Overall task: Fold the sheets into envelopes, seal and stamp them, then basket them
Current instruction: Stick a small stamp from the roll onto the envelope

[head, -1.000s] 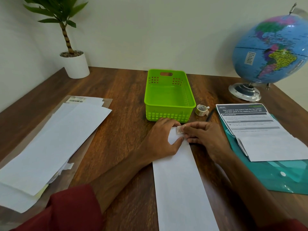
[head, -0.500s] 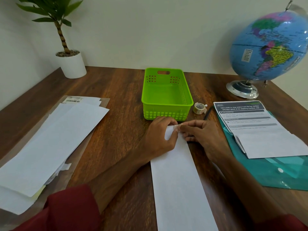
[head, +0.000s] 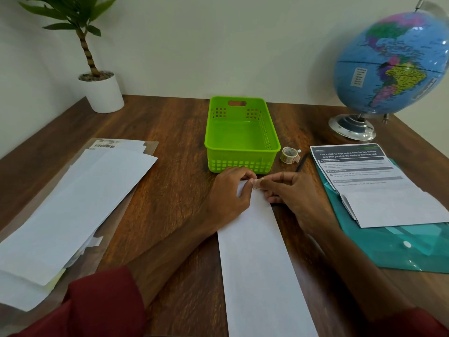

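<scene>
The desk (head: 170, 147) carries a stack of sheets (head: 73, 203) on the left and a printed page on a teal folder (head: 401, 244) on the right. Down the near middle lies the long folded envelope (head: 257, 263), its far end just short of the green basket (head: 240, 132), which holds nothing yet. The left hand (head: 228, 193) rests on that far end and pinches a small patterned sticker (head: 255, 184) together with the right hand (head: 291, 193). A second ago the sticker sat a little farther out in the right fingers; now both hands are closed on it at the paper's edge, so the sealing or stamping looks underway. The tape roll (head: 289, 155) stands just right of the basket.
</scene>
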The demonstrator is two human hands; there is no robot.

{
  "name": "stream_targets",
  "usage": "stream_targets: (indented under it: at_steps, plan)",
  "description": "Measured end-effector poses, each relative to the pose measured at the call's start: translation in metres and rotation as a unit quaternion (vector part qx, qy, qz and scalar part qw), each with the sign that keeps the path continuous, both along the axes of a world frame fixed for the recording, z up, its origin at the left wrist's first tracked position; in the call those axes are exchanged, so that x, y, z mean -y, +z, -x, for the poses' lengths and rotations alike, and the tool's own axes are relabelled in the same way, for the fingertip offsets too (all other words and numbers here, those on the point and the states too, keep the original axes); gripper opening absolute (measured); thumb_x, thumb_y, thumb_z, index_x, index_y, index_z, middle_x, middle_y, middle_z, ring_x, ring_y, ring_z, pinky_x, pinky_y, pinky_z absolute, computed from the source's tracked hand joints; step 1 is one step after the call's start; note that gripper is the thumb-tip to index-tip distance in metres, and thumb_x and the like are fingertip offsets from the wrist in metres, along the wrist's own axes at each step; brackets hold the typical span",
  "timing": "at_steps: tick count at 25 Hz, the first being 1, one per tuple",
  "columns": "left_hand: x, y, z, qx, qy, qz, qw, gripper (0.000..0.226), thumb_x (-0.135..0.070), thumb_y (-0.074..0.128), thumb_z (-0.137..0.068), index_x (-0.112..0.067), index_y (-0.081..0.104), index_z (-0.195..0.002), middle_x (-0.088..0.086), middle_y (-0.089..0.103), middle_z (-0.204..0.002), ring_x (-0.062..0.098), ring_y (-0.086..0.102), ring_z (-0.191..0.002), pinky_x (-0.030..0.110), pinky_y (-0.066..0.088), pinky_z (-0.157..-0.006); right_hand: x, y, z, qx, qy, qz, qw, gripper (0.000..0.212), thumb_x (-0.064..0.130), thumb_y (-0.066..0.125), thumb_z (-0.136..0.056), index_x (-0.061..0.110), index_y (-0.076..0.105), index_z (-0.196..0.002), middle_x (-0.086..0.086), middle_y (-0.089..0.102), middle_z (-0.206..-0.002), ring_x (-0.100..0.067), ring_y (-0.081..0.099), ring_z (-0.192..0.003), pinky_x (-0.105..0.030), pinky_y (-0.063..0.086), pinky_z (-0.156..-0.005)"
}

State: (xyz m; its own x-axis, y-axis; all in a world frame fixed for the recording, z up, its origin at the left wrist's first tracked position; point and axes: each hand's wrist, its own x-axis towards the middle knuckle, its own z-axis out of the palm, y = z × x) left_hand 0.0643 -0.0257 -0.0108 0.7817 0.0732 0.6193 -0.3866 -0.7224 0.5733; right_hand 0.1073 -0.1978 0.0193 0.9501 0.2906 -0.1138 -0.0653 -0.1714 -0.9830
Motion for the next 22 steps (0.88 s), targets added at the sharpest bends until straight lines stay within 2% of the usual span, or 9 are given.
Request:
stream_targets:
  at_steps: [9,15,19,22]
  plan:
    - [-0.0003,0.0012,0.0009,0.001,-0.003,0.000,1.000,0.008,-0.008,0.066,-0.090,-0.009,0.073,-0.094,0.002,0.073,-0.090,0.015,0.063,-0.084,0.028,0.048,-0.078,0.0010,-0.0032,-0.0002,0.031,0.002,0.009,0.999,0.022,0.026,0.086,-0.080,0.011,0.081,-0.095,-0.010,0.079,-0.084,-0.023,0.073,-0.072,-0.033,0.062,-0.071]
    - [0.0000,0.0012,0.0005,0.001,-0.006,-0.005,1.000,0.008,-0.008,0.067,-0.090,-0.009,0.073,-0.094,0.002,0.073,-0.090,0.013,0.062,-0.084,0.028,0.048,-0.078,0.0017,-0.0049,-0.0036,0.030,-0.009,0.014,0.999,0.026,0.028,0.089,-0.076,0.010,0.080,-0.092,-0.011,0.079,-0.082,-0.026,0.073,-0.071,-0.039,0.064,-0.074]
    - [-0.0007,0.0017,0.0007,0.001,-0.003,-0.002,1.000,0.008,-0.008,0.067,-0.089,-0.010,0.073,-0.094,0.001,0.073,-0.090,0.014,0.063,-0.084,0.029,0.048,-0.078,0.0039,-0.0042,-0.0029,0.049,-0.022,0.033,0.998,0.030,0.032,0.091,-0.074,0.010,0.079,-0.091,-0.007,0.078,-0.078,-0.022,0.072,-0.066,-0.037,0.063,-0.068]
    - [-0.0009,0.0028,0.0011,0.003,-0.003,0.002,1.000,0.008,-0.007,0.066,-0.089,-0.010,0.072,-0.094,0.000,0.073,-0.090,0.012,0.062,-0.084,0.029,0.048,-0.078,0.0049,-0.0027,-0.0029,0.054,-0.018,0.024,0.998,0.031,0.029,0.090,-0.075,0.011,0.077,-0.097,-0.004,0.080,-0.086,-0.020,0.077,-0.075,-0.035,0.064,-0.069]
